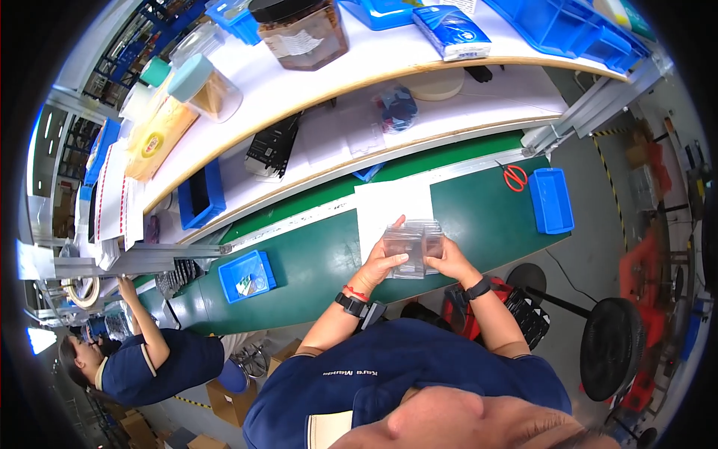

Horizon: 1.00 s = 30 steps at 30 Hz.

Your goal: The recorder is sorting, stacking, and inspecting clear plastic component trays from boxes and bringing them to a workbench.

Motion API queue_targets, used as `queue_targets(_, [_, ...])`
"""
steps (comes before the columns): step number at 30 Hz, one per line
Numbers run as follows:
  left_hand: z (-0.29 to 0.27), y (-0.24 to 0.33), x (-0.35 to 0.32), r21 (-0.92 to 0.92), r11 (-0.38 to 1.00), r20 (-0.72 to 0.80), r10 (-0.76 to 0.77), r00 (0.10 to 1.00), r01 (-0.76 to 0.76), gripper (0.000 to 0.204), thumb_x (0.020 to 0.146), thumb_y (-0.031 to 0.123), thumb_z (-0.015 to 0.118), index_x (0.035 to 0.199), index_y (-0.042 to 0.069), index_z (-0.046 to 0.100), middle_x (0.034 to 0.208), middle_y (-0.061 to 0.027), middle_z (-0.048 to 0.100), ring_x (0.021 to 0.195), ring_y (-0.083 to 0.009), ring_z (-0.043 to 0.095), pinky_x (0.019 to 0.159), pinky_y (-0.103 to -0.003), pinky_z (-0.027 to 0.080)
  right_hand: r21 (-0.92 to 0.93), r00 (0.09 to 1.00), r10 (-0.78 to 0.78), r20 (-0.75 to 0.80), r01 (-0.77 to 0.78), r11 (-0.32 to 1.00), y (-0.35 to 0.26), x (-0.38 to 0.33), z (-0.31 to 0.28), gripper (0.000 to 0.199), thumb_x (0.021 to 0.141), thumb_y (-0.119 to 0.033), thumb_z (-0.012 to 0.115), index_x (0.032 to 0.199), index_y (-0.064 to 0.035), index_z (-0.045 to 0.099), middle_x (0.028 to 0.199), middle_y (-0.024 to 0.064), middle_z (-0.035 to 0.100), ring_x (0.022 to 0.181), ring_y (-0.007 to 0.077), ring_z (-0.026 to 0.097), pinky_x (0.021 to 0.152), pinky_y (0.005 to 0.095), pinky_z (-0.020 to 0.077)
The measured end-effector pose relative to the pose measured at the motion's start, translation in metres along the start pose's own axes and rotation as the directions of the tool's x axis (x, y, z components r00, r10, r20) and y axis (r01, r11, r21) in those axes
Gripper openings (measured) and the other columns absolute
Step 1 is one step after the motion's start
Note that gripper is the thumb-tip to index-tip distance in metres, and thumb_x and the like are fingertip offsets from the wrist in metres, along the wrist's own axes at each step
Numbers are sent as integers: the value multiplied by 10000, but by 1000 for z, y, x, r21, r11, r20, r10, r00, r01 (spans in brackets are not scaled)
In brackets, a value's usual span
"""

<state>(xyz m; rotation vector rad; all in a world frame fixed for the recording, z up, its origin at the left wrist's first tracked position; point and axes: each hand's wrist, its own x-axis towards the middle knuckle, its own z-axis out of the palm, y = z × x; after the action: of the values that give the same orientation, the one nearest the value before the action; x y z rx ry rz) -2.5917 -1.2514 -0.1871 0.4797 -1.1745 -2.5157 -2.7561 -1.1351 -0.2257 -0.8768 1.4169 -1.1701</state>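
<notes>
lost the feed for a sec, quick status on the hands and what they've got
Left hand and right hand both gripping a clear plastic packet. Held above white sheet on green bench. Nothing in the way.

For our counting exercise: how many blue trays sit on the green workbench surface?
2. One blue tray lies to the left of the hands, with small items inside; the other blue tray lies at the right end beside the red-handled scissors. More may be hidden outside the view.

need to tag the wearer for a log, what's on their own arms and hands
Bare hands, no gloves. The left hand has a black watch and a thin red band at the wrist. The right hand has a black wristband. Short dark blue sleeves; forearms bare.
</notes>
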Motion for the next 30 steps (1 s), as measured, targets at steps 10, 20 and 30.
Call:
queue_targets(10, [-33, -17, -22, 512, 848, -66, 196, 978, -136, 788, 691, 94, 687, 1367, 54, 284, 1452, -138, 137, 1313, -227, 229, 1034, -340, 274, -189, 975, -212, 59, 220, 957, 37, 32, 30, 489, 712, 38, 553, 1181, 26, 416, 1003, 157, 587, 972, 162, 562, 845, 307, 448])
queue_targets(20, [-23, -21, -52, -205, 971, -230, -167, 959, 120, 540, 756, 35, 609, 1254, 16, 402, 1157, -90, 512, 1070, -195, 496, 935, -342, 405, 13, 976, 101, 192, -105, 994, 7, -5, 43, 681, 785, -47, 589, 1324, 11, 178, 1280, 169, 375, 1172, 222, 399, 935, 315, 379])
queue_targets(30, [-29, -23, -52, -191, 951, -288, -292, 912, 245, 464, 771, 48, 599, 1199, -12, 432, 1102, -104, 545, 1017, -215, 546, 862, -351, 474, -228, 976, 47, -214, -96, 969, 33, -18, 75, 510, 864, -144, 526, 1264, 30, 261, 1144, 211, 516, 1066, 256, 518, 868, 334, 430])
